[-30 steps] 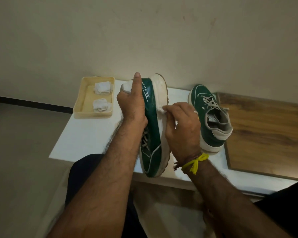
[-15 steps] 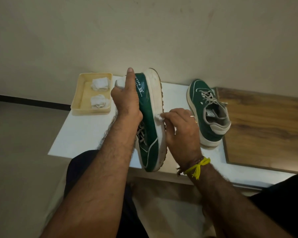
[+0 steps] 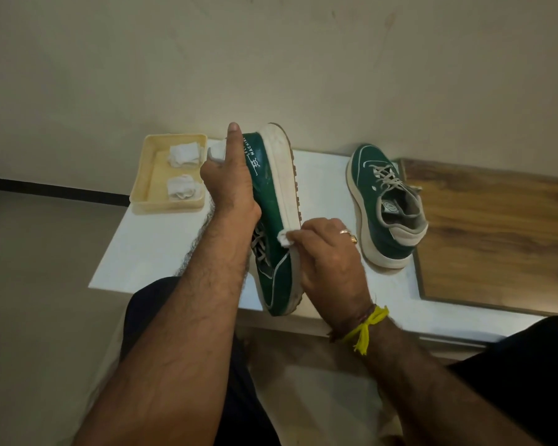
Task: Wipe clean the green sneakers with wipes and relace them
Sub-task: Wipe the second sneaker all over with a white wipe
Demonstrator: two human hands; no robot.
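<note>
now my left hand (image 3: 229, 191) grips the tipped sneaker (image 3: 273, 220), long axis near-to-far; my right hand (image 3: 327, 252) pinches a wipe (image 3: 285, 238) on its sole edge, seemingly mid-length.

Prob. home rm: plain wall (image 3: 271, 59), white table (image 3: 149, 252), wood-grain board (image 3: 496, 236).

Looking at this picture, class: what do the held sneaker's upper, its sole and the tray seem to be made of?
Held sneaker: its upper looks like smooth leather or synthetic, with a faint sheen. Sole: matte off-white, likely rubber, with lugs along the edge. Tray: cream, probably plastic, with even moulded walls and rounded corners.
</note>
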